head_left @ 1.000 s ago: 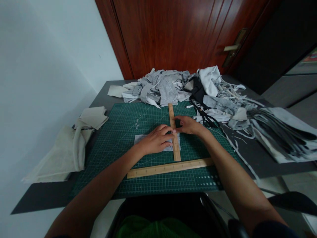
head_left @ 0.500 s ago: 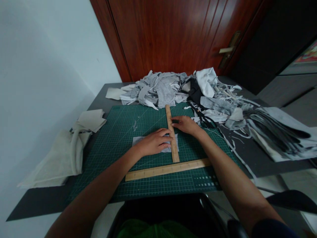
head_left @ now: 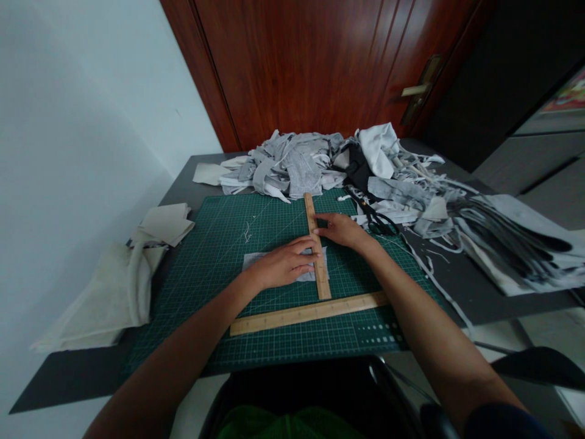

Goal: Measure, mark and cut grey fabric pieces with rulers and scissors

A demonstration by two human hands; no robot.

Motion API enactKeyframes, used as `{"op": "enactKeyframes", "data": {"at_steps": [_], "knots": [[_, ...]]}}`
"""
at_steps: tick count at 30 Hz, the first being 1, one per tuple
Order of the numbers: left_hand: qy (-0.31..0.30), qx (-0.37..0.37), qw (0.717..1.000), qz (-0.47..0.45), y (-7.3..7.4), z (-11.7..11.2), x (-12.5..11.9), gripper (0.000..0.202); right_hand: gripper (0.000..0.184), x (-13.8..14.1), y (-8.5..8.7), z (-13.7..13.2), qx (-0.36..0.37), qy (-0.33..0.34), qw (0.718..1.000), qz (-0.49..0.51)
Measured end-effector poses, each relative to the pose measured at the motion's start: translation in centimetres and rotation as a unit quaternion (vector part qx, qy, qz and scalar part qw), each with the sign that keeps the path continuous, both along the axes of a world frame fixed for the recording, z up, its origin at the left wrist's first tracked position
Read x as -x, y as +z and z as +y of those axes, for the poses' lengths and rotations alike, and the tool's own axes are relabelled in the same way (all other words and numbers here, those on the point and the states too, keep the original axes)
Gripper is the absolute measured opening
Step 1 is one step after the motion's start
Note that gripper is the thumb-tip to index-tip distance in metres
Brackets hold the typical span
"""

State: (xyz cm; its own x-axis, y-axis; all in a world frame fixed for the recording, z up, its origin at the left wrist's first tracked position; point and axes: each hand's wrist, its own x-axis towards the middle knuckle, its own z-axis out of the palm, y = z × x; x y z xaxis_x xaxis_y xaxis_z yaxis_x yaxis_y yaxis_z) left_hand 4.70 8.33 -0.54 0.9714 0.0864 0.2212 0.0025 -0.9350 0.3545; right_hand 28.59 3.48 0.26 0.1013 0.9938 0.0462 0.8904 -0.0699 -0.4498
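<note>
A small grey fabric piece (head_left: 253,261) lies on the green cutting mat (head_left: 219,244). My left hand (head_left: 283,265) rests flat on that fabric, fingers stretched against a wooden ruler (head_left: 316,244) that runs away from me. My right hand (head_left: 342,230) touches the ruler's right edge with its fingertips, fingers slightly bent. A second wooden ruler (head_left: 311,312) lies crosswise nearer to me, meeting the first at its near end.
A heap of grey and white fabric scraps (head_left: 301,164) fills the back of the dark table. Black scissors (head_left: 372,216) lie right of the mat. Stacked dark strips (head_left: 512,244) sit at the right, cream cloth (head_left: 119,286) at the left, a wooden door (head_left: 320,67) behind.
My right hand slid slightly farther up along the ruler's right edge. The left hand stays pressed on the fabric. The camera shifted a little.
</note>
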Motion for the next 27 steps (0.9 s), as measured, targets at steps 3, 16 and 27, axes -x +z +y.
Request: {"op": "enactKeyframes", "data": {"at_steps": [3, 16, 27], "knots": [[-0.006, 0.009, 1.000, 0.009, -0.37, 0.15, -0.02, 0.033, 0.051, -0.02, -0.05, 0.04, -0.001, 0.000, 1.000, 0.000], [-0.011, 0.027, 0.999, 0.018, -0.25, 0.17, -0.18, 0.035, 0.059, 0.16, 0.05, -0.24, -0.001, 0.002, 1.000, -0.003], [0.000, 0.012, 1.000, 0.028, -0.08, 0.02, -0.12, 0.035, 0.055, 0.20, 0.08, -0.32, -0.003, 0.003, 1.000, 0.003]]}}
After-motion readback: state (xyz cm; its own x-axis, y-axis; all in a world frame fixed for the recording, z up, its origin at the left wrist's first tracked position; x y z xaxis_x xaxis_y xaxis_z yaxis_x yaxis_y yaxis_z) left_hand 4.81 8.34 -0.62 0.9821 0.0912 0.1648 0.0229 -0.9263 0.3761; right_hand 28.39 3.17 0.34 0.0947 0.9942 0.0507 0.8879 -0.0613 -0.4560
